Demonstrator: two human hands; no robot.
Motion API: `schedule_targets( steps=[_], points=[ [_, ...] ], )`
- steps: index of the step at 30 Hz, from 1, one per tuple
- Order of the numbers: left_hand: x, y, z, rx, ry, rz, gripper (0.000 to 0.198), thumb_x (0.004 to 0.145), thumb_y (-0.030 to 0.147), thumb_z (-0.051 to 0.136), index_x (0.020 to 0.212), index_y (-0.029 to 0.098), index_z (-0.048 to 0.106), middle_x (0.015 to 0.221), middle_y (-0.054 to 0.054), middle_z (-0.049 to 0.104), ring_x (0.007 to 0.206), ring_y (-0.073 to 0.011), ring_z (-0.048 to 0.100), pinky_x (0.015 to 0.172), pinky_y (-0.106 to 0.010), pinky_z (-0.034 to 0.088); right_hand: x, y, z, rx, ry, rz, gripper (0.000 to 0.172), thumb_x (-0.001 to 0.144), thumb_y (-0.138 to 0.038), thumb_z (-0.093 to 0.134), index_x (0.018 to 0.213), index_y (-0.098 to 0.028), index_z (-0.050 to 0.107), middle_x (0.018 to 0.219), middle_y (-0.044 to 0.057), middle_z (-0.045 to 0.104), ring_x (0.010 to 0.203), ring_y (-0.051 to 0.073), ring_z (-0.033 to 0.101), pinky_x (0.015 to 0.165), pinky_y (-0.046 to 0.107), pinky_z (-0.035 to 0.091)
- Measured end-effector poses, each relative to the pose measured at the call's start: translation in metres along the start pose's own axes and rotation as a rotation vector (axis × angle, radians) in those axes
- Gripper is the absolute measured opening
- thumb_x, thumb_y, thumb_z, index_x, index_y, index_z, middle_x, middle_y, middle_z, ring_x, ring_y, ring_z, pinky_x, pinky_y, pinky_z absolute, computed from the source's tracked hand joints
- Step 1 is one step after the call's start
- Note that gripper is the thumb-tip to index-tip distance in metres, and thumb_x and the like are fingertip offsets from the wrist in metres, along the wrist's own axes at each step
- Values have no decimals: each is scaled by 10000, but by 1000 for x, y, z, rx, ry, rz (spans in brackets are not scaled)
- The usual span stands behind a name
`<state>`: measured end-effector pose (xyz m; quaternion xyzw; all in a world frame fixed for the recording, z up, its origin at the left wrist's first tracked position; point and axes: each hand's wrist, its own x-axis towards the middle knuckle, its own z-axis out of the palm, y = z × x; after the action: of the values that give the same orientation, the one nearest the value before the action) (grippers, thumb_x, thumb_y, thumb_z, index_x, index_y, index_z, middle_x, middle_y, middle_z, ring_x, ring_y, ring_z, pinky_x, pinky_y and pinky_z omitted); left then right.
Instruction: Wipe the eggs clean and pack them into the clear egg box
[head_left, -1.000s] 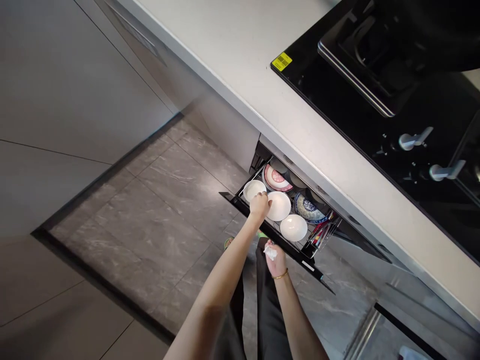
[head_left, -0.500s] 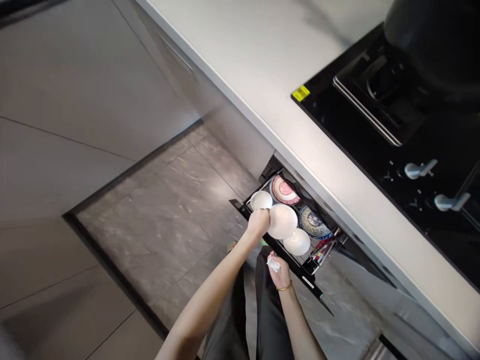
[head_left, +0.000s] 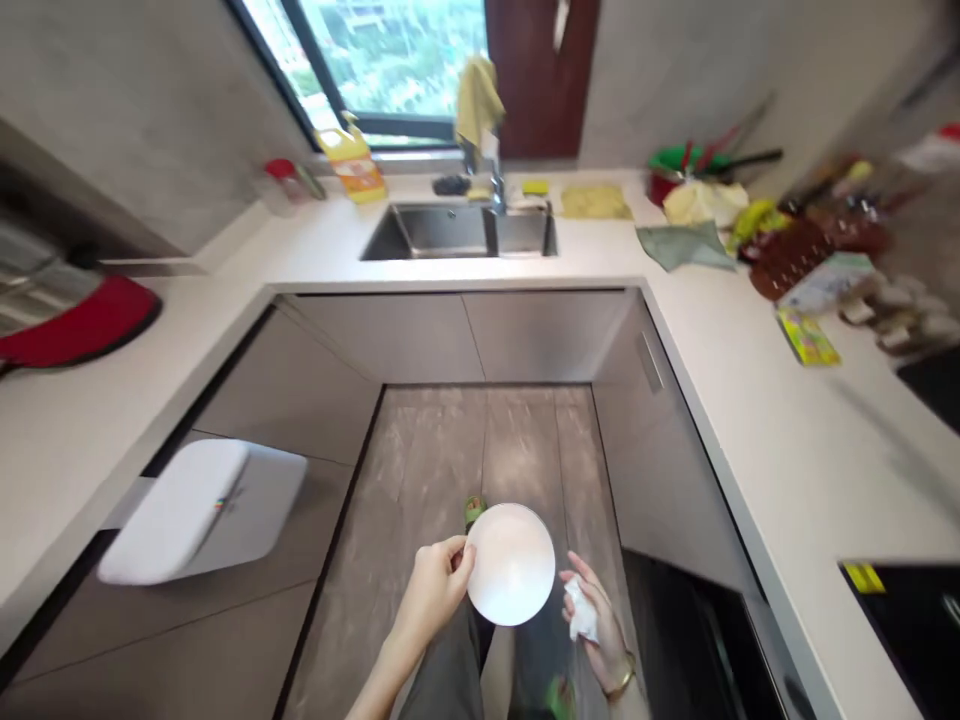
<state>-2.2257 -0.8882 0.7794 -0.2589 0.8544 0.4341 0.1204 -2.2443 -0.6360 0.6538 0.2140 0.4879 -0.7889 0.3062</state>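
A round white bowl [head_left: 511, 565] is in front of my legs, its pale inside facing up. My left hand [head_left: 439, 590] pinches the bowl's left rim between thumb and fingers. To the right of the bowl, with a gap between, my right hand [head_left: 600, 625] has a crumpled white tissue [head_left: 581, 610] in its palm, held by curled fingers. A gold bracelet circles the right wrist.
A steel sink [head_left: 450, 232] with a tap [head_left: 496, 185] lies ahead under the window. A white bin [head_left: 202, 510] hangs on the left cabinets. Vegetables and a green cloth [head_left: 686, 245] lie on the right counter, and a black hob [head_left: 911, 620] is nearer me.
My view has swung up from the open drawer to the sink. My left hand has lifted the bowl away from the drawer's other dishes. The tissue stays in my right hand.
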Motion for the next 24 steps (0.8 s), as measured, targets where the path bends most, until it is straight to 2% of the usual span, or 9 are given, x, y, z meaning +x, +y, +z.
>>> schedule_targets(
  steps=[4,8,12,15,17,19,21,22,24],
  points=[
    [89,21,-95,-152,114,-59,341,853,372,394,560,207,448,461,18,472,405,-155,553,433,-221,325,79,-86,173,-215,-250,18,592,750,-548,714,1237,-242,577,790,20,636,485,83,510,421,203,434],
    [183,57,-176,-182,161,35,365,881,375,394,597,190,528,479,-2,536,450,-165,599,500,-228,393,150,-167,291,-342,-257,-49,578,668,-533,775,1103,-193,604,765,15,635,490,84,522,387,178,413],
    [270,94,-227,-164,234,116,399,871,452,491,1039,142,680,800,-107,714,717,-227,673,693,-297,484,220,-233,359,-344,-134,-117,468,678,-545,724,914,-157,613,602,-13,588,415,83,485,356,179,399],
    [343,118,-247,-468,92,50,718,815,433,588,1444,153,386,1193,-166,646,775,-216,672,689,-312,532,279,-279,395,-379,-204,-124,429,693,-524,706,881,-152,603,553,-20,579,391,89,488,354,180,392],
    [398,132,-256,-791,-78,30,766,812,339,549,1500,193,245,1321,-163,560,844,-212,666,648,-307,565,328,-311,416,-426,-313,-86,449,727,-565,665,868,-144,606,516,-13,568,377,99,488,352,187,383],
    [455,144,-264,-1021,-131,28,760,768,235,496,1482,215,238,1371,-150,505,987,-240,631,659,-327,590,388,-350,438,-557,-376,-74,530,760,-641,596,893,-129,623,516,11,581,375,119,499,352,209,384],
    [509,153,-273,-1076,-72,-13,766,707,188,482,1445,215,277,1388,-150,467,1094,-281,578,671,-358,603,459,-398,460,-760,-273,-210,592,770,-660,564,983,-113,634,620,59,647,409,138,529,371,236,407],
    [535,157,-278,-1050,-36,-52,778,686,180,486,1437,220,282,1400,-150,444,1119,-299,560,666,-371,607,497,-425,472,-868,-134,-359,579,771,-624,576,1032,-112,634,722,88,683,450,143,554,402,249,433],
    [580,162,-287,-974,18,-122,802,668,174,494,1437,240,278,1416,-142,412,1134,-320,543,660,-386,611,572,-477,496,-961,12,-532,552,736,-426,667,1193,-129,576,1052,147,684,667,169,638,560,279,513]
  ],
)
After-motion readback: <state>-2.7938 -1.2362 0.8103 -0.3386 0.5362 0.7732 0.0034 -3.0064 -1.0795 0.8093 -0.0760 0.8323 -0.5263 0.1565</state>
